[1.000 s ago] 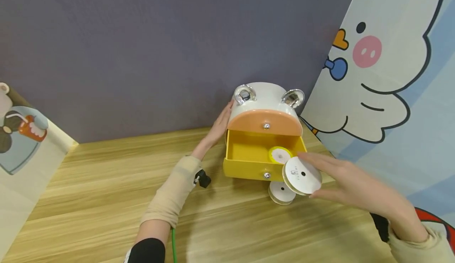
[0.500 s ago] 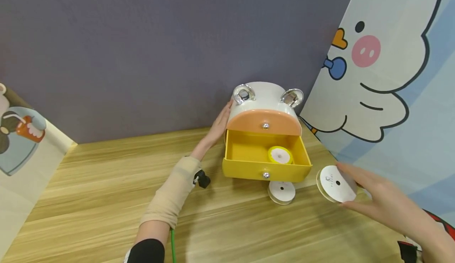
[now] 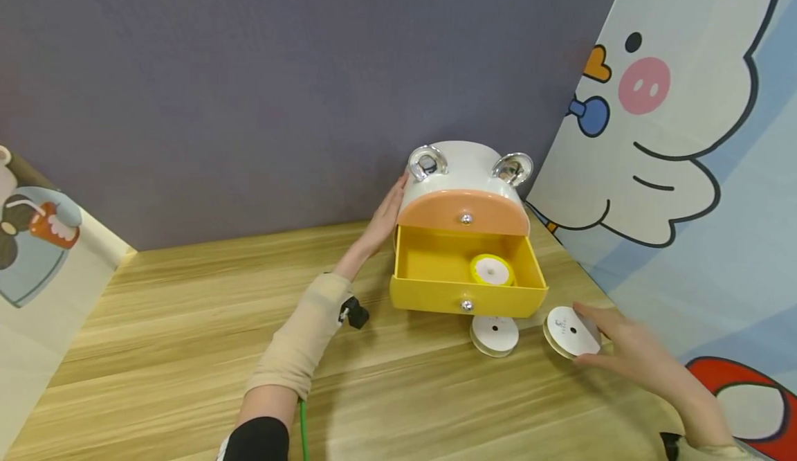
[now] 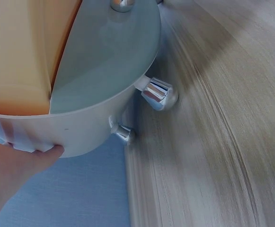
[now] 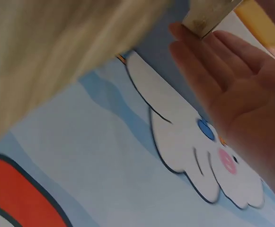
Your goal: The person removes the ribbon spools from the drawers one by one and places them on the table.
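Observation:
My right hand [image 3: 643,357] pinches a white spool [image 3: 571,332] by its right edge, between thumb and fingers, to the right of the pulled-out yellow drawer [image 3: 467,297]. In the right wrist view a part of the spool [image 5: 207,17] shows at the fingertips. My left hand [image 3: 382,222] rests with straight fingers against the left side of the white cabinet [image 3: 463,160]; the left wrist view shows the hand [image 4: 14,165] against its curved wall. A yellow-rimmed spool [image 3: 492,270] lies inside the drawer. Another white spool [image 3: 495,335] lies on the table below the drawer front.
The cabinet's orange upper drawer [image 3: 463,213] is closed, and two silver ear-shaped rings stand on top. A grey wall [image 3: 280,101] rises behind the wooden table [image 3: 187,322]. At the right is a wall with cartoon pictures [image 3: 672,267]. A green cable [image 3: 304,426] runs beside the left forearm.
My right hand has carried the white spool from in front of the drawer's right corner out to the right, then slightly back left. My left hand has stayed against the cabinet.

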A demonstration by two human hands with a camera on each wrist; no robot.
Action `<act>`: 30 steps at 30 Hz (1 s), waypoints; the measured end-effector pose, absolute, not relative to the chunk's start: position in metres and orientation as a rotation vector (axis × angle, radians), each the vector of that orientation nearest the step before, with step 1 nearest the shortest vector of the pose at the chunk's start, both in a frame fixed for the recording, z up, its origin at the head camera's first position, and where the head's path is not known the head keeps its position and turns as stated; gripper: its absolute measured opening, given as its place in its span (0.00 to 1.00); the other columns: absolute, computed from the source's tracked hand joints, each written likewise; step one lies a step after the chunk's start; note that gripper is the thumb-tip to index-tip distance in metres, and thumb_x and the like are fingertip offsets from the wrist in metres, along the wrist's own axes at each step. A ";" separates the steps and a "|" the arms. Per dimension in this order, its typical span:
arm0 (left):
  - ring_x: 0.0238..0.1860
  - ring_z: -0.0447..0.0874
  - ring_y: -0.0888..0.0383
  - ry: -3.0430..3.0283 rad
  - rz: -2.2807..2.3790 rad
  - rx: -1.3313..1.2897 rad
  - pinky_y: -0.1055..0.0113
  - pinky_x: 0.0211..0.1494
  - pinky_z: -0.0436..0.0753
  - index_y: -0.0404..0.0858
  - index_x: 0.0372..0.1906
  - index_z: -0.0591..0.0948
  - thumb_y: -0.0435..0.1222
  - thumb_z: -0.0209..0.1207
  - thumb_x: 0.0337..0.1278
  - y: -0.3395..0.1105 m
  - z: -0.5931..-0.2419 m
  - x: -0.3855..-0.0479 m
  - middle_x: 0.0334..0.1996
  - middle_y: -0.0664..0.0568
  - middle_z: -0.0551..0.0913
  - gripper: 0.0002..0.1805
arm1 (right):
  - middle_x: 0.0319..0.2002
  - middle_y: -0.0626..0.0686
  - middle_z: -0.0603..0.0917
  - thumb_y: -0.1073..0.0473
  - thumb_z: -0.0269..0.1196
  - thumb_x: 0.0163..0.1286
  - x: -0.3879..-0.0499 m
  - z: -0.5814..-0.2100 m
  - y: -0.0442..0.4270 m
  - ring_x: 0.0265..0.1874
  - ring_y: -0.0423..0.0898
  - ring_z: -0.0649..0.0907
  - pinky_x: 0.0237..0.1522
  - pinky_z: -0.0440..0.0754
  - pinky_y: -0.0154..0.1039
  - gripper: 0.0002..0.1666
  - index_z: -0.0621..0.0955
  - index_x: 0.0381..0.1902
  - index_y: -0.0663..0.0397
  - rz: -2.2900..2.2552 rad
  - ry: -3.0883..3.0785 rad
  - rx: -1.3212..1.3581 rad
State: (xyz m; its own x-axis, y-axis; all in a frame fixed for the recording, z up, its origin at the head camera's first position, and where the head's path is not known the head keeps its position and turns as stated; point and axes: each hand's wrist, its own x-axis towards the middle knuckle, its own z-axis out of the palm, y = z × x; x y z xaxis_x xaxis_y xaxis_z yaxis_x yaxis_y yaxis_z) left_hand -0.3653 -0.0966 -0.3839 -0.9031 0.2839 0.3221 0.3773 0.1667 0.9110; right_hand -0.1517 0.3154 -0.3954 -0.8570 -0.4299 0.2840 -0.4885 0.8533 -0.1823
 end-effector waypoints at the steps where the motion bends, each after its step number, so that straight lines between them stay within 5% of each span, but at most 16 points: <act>1: 0.82 0.40 0.57 -2.340 -1.868 -0.668 0.54 0.84 0.42 0.52 0.80 0.50 0.52 0.29 0.81 -0.096 -0.384 -0.365 0.82 0.56 0.45 0.29 | 0.57 0.69 0.82 0.49 0.82 0.40 -0.154 -0.398 0.315 0.50 0.63 0.84 0.45 0.86 0.48 0.52 0.77 0.61 0.69 0.377 -2.827 0.699; 3: 0.82 0.40 0.58 -2.341 -1.876 -0.677 0.55 0.84 0.41 0.52 0.80 0.49 0.51 0.29 0.81 -0.096 -0.383 -0.365 0.82 0.56 0.45 0.29 | 0.58 0.71 0.80 0.48 0.81 0.43 -0.158 -0.403 0.313 0.51 0.66 0.83 0.48 0.83 0.59 0.52 0.75 0.61 0.71 0.412 -2.903 0.673; 6: 0.82 0.39 0.56 -2.344 -1.902 -0.694 0.54 0.84 0.40 0.49 0.80 0.48 0.48 0.29 0.81 -0.096 -0.376 -0.360 0.82 0.53 0.44 0.29 | 0.59 0.73 0.78 0.49 0.80 0.45 -0.162 -0.409 0.311 0.53 0.69 0.81 0.52 0.80 0.63 0.52 0.74 0.63 0.72 0.456 -3.003 0.618; 12: 0.82 0.38 0.50 -2.356 -1.927 -0.717 0.51 0.84 0.41 0.42 0.80 0.47 0.42 0.30 0.82 -0.099 -0.358 -0.345 0.82 0.47 0.43 0.29 | 0.58 0.75 0.78 0.51 0.79 0.46 -0.168 -0.418 0.307 0.53 0.71 0.80 0.54 0.79 0.65 0.52 0.72 0.62 0.75 0.468 -3.042 0.633; 19: 0.82 0.39 0.57 -2.332 -1.907 -0.687 0.54 0.84 0.40 0.51 0.80 0.48 0.49 0.29 0.81 -0.097 -0.379 -0.363 0.82 0.57 0.44 0.29 | 0.56 0.74 0.79 0.53 0.80 0.44 -0.170 -0.427 0.306 0.52 0.70 0.81 0.53 0.80 0.64 0.51 0.73 0.62 0.74 0.452 -3.029 0.634; 30: 0.82 0.41 0.57 -2.337 -1.858 -0.661 0.54 0.84 0.42 0.52 0.80 0.50 0.51 0.29 0.81 -0.097 -0.384 -0.364 0.81 0.57 0.46 0.29 | 0.54 0.76 0.80 0.51 0.80 0.42 -0.167 -0.436 0.308 0.49 0.70 0.82 0.52 0.80 0.65 0.52 0.74 0.61 0.75 0.472 -3.029 0.614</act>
